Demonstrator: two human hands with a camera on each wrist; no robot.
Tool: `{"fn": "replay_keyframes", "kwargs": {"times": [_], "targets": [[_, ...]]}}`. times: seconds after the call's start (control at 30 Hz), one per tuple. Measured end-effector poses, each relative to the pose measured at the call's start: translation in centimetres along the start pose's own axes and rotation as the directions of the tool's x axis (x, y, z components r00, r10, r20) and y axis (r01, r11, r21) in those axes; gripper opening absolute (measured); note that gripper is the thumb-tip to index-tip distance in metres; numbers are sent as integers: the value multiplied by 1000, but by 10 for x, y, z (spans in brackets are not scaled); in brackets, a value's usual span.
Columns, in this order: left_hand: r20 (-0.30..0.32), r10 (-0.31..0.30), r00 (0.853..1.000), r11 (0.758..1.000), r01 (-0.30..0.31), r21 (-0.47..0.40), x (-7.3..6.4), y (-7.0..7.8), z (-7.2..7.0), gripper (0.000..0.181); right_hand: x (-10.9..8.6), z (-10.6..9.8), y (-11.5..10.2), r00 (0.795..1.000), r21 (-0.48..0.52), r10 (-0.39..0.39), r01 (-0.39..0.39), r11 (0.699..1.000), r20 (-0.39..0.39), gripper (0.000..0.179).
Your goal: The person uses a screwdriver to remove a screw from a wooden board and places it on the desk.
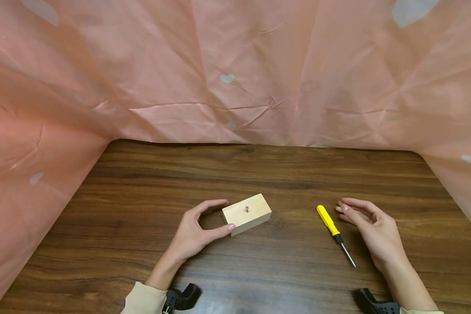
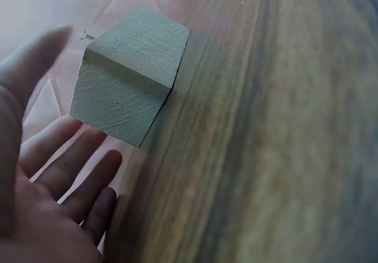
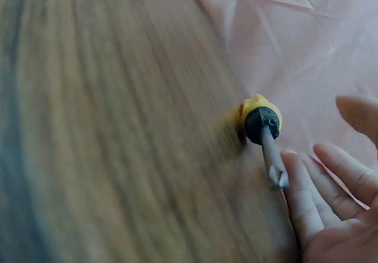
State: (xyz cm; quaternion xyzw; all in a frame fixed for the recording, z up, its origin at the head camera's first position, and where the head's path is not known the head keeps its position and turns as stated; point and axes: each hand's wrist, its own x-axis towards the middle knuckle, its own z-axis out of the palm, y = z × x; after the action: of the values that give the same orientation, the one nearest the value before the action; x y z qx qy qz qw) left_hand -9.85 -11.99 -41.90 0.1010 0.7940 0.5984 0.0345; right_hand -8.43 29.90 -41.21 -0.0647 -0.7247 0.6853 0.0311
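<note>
A pale wooden block lies on the table with a screw standing upright out of its top face. My left hand spreads around the block's left end, thumb by the near corner and index finger by the far one. In the left wrist view the thumb stands apart from the wood and the fingers are extended. To the right lies a screwdriver with a yellow handle, its tip pointing toward me. My right hand, fingers loosely bent and holding nothing, is just right of the screwdriver.
The brown wood-grain table runs back to a pink curtain with pale heart shapes, which also closes off both sides. Black wrist mounts sit by both wrists, low in the head view.
</note>
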Motion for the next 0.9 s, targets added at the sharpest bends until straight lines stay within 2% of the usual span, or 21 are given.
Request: {"fn": "replay_keyframes", "kwargs": {"times": [0.07,0.1,0.13,0.23,0.3,0.33,0.43,0.63,0.77,0.9], "targets": [[10,8,1000,999,-8,49,-1,0,1,63,0,2,-2,1000,-118,8,-11,993,-26,35],[14,12,1000,997,-13,79,-1,-1,1,64,-1,3,-3,999,-199,15,-24,980,-45,36],[14,16,1000,993,-17,114,-2,-1,3,65,-1,4,-5,998,-300,17,-35,953,-63,38],[5,25,1000,979,-26,204,-3,-2,7,66,-4,9,-9,995,-567,4,-60,821,-99,47],[-6,19,1000,971,-17,239,-3,-2,9,65,-5,12,-10,995,-669,-2,-63,741,-97,51],[-13,19,1000,968,-15,251,-3,-2,10,65,-6,14,-11,996,-704,-6,-58,708,-88,52],[-26,17,1000,965,-10,263,-3,-3,12,62,-8,18,-10,998,-759,-24,-28,651,-57,52],[-26,25,999,959,-17,282,-3,-2,12,62,-8,22,-8,997,-790,-82,45,611,-7,48],[-20,27,999,959,-20,283,-3,-2,11,60,-9,24,-8,996,-808,-81,81,583,42,44],[-14,30,999,960,-25,280,-3,0,12,59,-9,24,-10,996,-807,-68,81,584,50,39]]}}
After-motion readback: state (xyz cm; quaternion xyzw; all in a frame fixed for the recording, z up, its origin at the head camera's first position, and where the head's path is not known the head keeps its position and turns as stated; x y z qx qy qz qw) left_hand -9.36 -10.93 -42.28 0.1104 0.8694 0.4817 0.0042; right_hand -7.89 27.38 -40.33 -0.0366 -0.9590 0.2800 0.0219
